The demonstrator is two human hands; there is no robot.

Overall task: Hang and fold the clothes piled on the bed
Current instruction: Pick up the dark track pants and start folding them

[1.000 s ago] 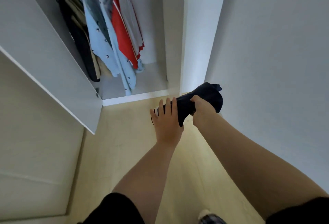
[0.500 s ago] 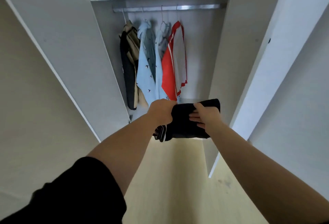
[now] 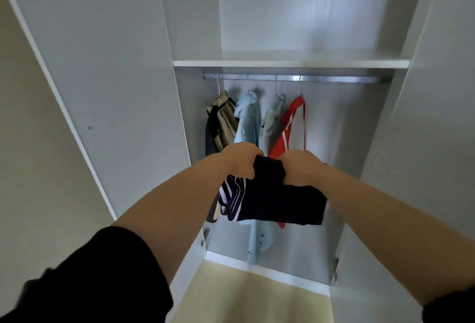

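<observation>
Holding a folded dark garment (image 3: 277, 202) up in front of an open wardrobe (image 3: 321, 14), the person's left hand (image 3: 241, 159) and right hand (image 3: 300, 168) clutch its upper edge side by side. Each grip is curled tight round the cloth, with the backs of the hands toward the camera. The garment hangs below the two fists as a compact, roughly rectangular bundle, and thin white stripes (image 3: 232, 194) show along its left edge. It is held in the air at about mid-height of the hanging compartment, in front of the clothes there and below the white shelf (image 3: 290, 63). Just under that shelf runs a metal rail (image 3: 334, 79). It carries four pieces on hangers, from left to right: a tan-and-black garment (image 3: 221, 122), a light blue shirt (image 3: 248, 119) with small dark marks, a pale blue garment (image 3: 272, 122), and a red garment (image 3: 288, 127) with white stripes. The white left door (image 3: 102, 65) and right door (image 3: 424, 117) stand swung outward at either side. Pale flooring (image 3: 257, 294) shows below the wardrobe's base, and black sleeves (image 3: 102, 276) cover both upper arms.
</observation>
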